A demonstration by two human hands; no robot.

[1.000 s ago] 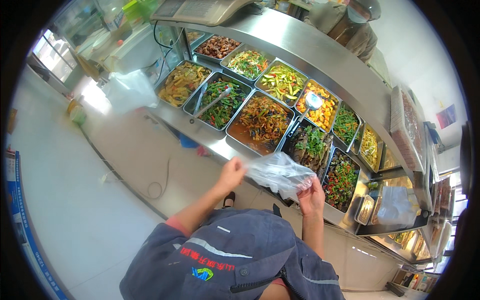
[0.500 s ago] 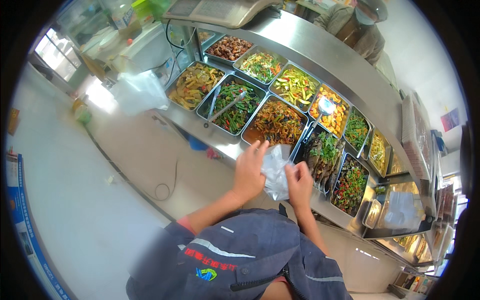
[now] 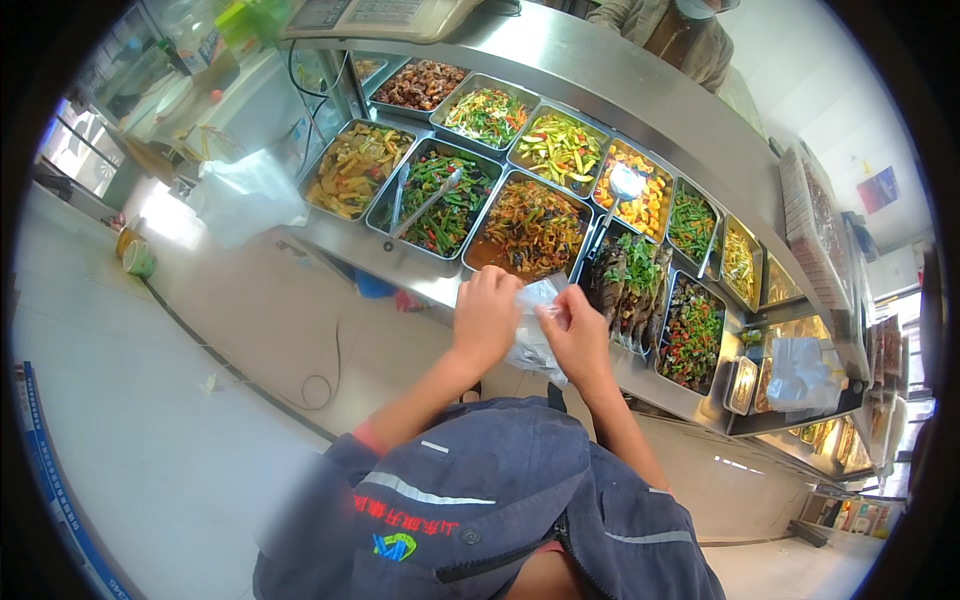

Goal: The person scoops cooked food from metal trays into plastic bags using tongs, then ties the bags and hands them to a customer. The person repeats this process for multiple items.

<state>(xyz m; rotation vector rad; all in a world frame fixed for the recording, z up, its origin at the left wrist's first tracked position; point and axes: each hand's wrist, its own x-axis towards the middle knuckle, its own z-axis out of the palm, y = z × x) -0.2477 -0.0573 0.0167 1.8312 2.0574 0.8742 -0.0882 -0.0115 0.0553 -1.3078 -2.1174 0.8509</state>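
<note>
A thin, clear plastic bag (image 3: pixel 533 350) hangs between my hands at the front edge of a steel food counter. My left hand (image 3: pixel 486 318) grips its left side with bent fingers. On the other side, my right hand (image 3: pixel 578 338) pinches the bag's upper edge between thumb and fingers. Just beyond them sits a steel tray of shredded vegetables (image 3: pixel 534 228). Whole fish topped with green herbs (image 3: pixel 630 280) lie in a dark tray to the right of my right hand. Whether the bag's mouth is parted cannot be made out.
Metal tongs (image 3: pixel 425 205) rest across a tray of green beans (image 3: pixel 455 175). A ladle (image 3: pixel 626 183) lies over a tray of yellow and red food. White plastic bags (image 3: pixel 245 195) hang at the counter's left end. Behind the steel shelf (image 3: pixel 600 60) stands a masked person (image 3: pixel 680 40).
My left hand's fingers have closed in on the bag, and my right hand has turned inward. Both hands are closer together. The whole view has shifted slightly.
</note>
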